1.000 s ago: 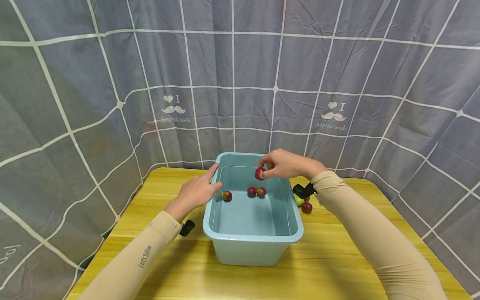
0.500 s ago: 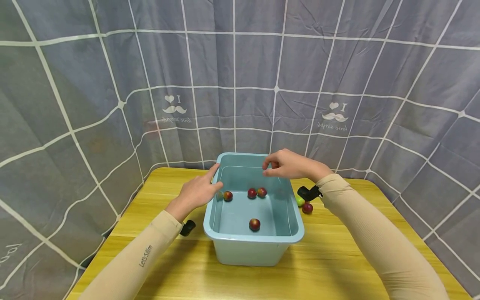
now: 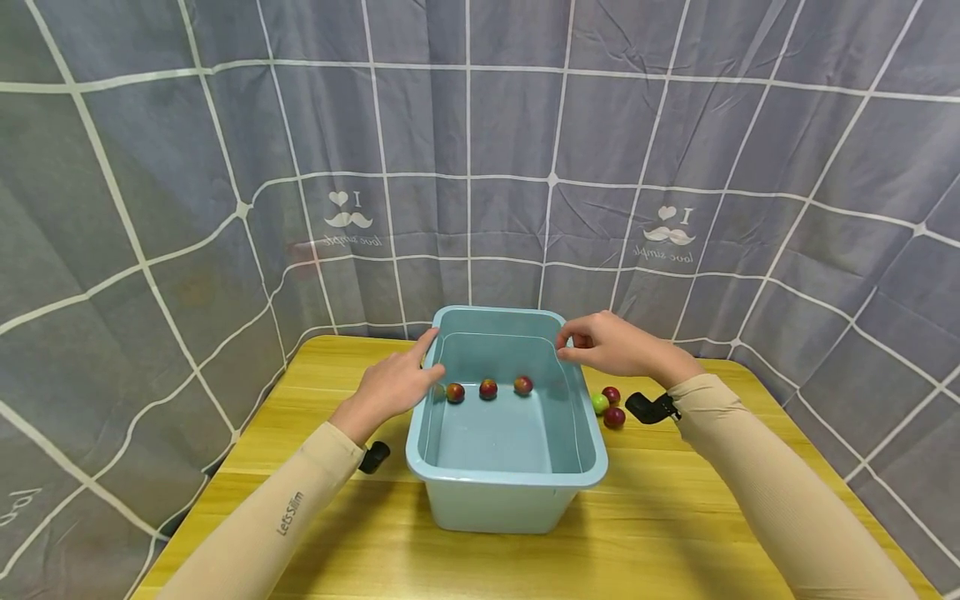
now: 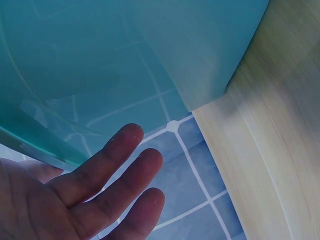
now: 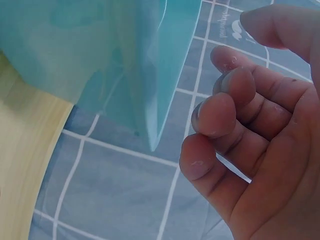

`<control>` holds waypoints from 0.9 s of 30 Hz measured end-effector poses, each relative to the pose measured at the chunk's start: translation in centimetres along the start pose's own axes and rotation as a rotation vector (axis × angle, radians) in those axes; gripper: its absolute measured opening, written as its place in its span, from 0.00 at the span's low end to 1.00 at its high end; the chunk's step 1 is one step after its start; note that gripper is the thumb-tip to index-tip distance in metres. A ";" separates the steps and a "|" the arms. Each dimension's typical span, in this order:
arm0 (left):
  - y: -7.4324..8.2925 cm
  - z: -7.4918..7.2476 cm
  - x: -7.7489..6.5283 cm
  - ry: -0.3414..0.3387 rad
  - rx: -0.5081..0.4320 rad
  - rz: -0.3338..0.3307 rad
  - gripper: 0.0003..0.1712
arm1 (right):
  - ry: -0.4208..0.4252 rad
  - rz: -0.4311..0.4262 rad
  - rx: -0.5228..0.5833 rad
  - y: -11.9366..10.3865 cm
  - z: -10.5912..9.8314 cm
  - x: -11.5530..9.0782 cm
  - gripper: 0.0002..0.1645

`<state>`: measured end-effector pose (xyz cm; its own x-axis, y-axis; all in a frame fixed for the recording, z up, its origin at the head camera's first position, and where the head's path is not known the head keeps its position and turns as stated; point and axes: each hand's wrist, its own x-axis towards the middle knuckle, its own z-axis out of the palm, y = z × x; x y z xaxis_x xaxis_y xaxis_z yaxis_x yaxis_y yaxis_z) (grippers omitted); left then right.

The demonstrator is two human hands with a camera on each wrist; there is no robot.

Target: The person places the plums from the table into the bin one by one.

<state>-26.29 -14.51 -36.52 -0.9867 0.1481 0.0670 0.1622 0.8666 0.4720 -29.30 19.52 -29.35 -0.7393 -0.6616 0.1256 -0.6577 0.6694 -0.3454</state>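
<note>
A light-blue plastic basin (image 3: 506,477) stands on the table, with three red plum-like fruits in view on its floor: one left (image 3: 455,392), one middle (image 3: 488,388), one right (image 3: 523,385). My left hand (image 3: 393,385) rests at the basin's left rim, fingers extended; the left wrist view shows several fingers along the outer wall. Over the right rim hovers my right hand (image 3: 611,344), fingers loosely bent. A gap shows between its thumb and fingers in the right wrist view, with nothing held. The floor close to the basin's front wall is hidden.
Right of the basin, on the wooden table (image 3: 675,467), lie two dark red fruits (image 3: 614,417) and a green one (image 3: 600,403). A grey curtain with white grid lines (image 3: 510,125) hangs behind and at both sides.
My right hand released a red fruit into the basin and moved right to the rim. The fruit rolled to the front, where it is no longer seen; the middle fruit shifted left. Left hand unmoved.
</note>
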 end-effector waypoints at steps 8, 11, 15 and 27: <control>-0.1 0.1 0.0 -0.005 -0.003 -0.004 0.44 | 0.060 0.024 0.049 1.3 0.6 -1.8 0.13; -0.1 0.0 -0.1 -0.005 -0.006 -0.006 0.43 | 0.085 0.038 0.065 1.6 0.8 -2.4 0.12; -0.1 0.0 -0.1 0.000 -0.006 -0.004 0.44 | 0.107 0.053 0.095 2.1 0.9 -3.0 0.10; 0.0 0.1 0.1 -0.001 0.000 0.002 0.44 | 0.159 0.097 0.192 4.1 1.9 -4.8 0.10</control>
<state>-26.38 -14.45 -36.59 -0.9864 0.1499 0.0670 0.1637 0.8664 0.4718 -28.11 24.80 -33.14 -0.8209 -0.5261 0.2222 -0.5545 0.6409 -0.5309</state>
